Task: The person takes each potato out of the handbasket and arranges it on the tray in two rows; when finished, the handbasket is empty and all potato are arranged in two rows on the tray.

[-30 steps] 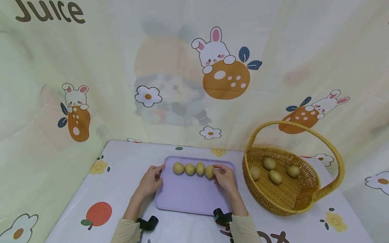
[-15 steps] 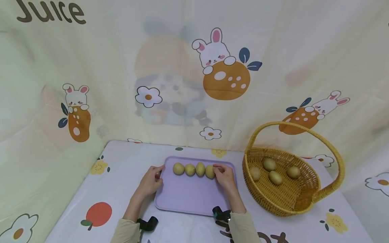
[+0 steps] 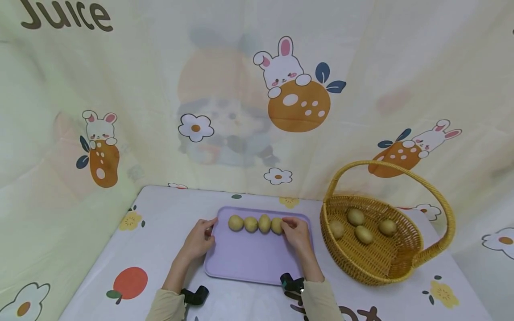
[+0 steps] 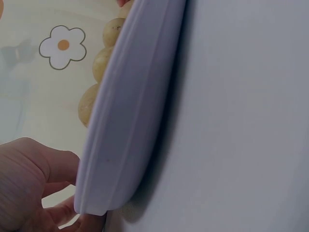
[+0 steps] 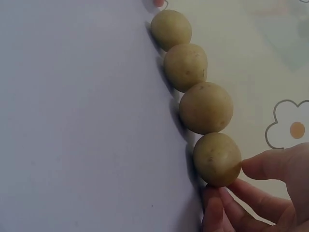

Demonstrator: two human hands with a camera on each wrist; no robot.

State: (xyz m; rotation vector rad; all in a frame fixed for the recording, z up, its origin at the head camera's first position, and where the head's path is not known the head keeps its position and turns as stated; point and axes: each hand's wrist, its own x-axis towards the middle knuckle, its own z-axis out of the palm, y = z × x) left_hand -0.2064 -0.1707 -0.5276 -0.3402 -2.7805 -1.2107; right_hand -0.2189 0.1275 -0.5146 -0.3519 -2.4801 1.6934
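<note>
Several small yellow potatoes form a row along the far side of a lilac tray (image 3: 253, 263). My right hand (image 3: 298, 234) holds the rightmost potato (image 5: 217, 159), with the thumb on one side and fingertips at its lower end. Next to it, and nearly in contact, sits another potato (image 5: 206, 108). At the row's left end lies a rounder potato (image 3: 236, 222). My left hand (image 3: 198, 240) grips the tray's left edge; the left wrist view has its thumb at the rim (image 4: 91, 145) and the other fingers partly hidden behind the corner.
To the right stands a wicker basket (image 3: 371, 278) with a tall arched handle (image 3: 437, 196) and several potatoes (image 3: 364, 234) inside. A printed cloth (image 3: 168, 232) covers the table, and a patterned curtain (image 3: 229, 89) hangs right behind it.
My right wrist has shifted slightly to the left, its fingers staying at the rightmost potato. The left hand, tray and basket keep their places.
</note>
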